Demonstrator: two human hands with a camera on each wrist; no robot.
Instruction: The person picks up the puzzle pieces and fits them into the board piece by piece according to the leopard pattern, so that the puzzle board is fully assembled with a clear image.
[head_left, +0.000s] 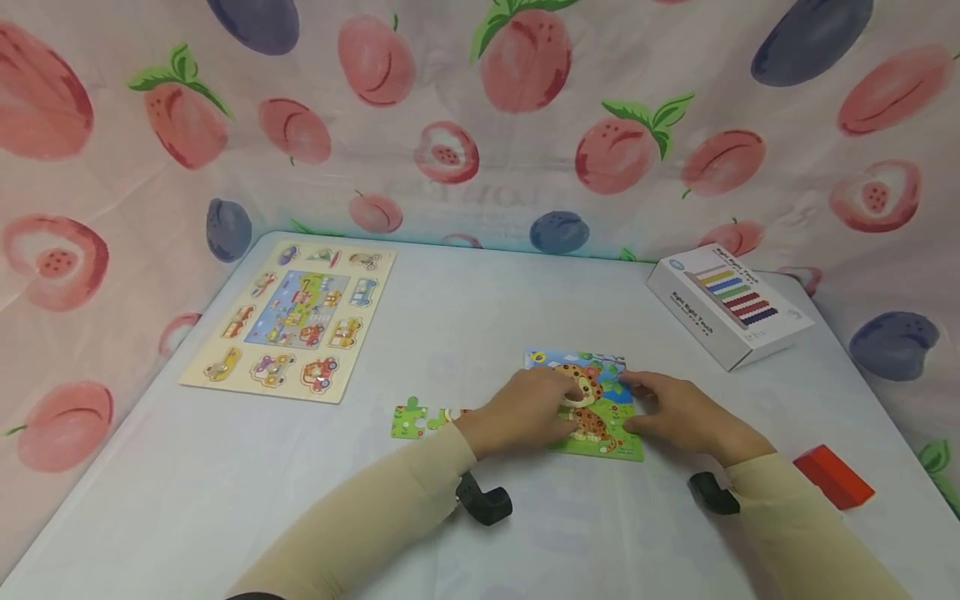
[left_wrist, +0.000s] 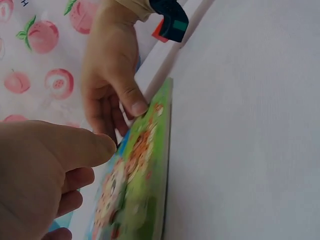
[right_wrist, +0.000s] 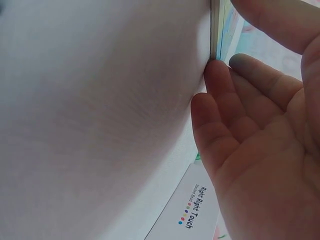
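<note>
A jigsaw puzzle point(head_left: 592, 429) with a spotted leopard on green grass lies flat on the table in front of me. My left hand point(head_left: 528, 412) reaches over its left part, fingertips at the leopard's face. In the left wrist view, the left hand point(left_wrist: 35, 172) has its thumb stretched toward the picture and the other fingers bent; no held piece shows. At the puzzle's right edge, the right hand point(head_left: 686, 412) touches with thumb and fingertips apart. Its loosely bent fingers point(right_wrist: 217, 80) meet the board's edge in the right wrist view. Loose green puzzle pieces point(head_left: 408, 419) lie left of the left hand, partly covered.
A wooden vehicle puzzle board point(head_left: 367, 333) lies at the back left. The white box point(head_left: 768, 333) with coloured bars printed on it stands at the back right. Beside the right sleeve sits a red block point(head_left: 836, 477). Fruit-patterned cloth point(head_left: 450, 100) hangs behind the table.
</note>
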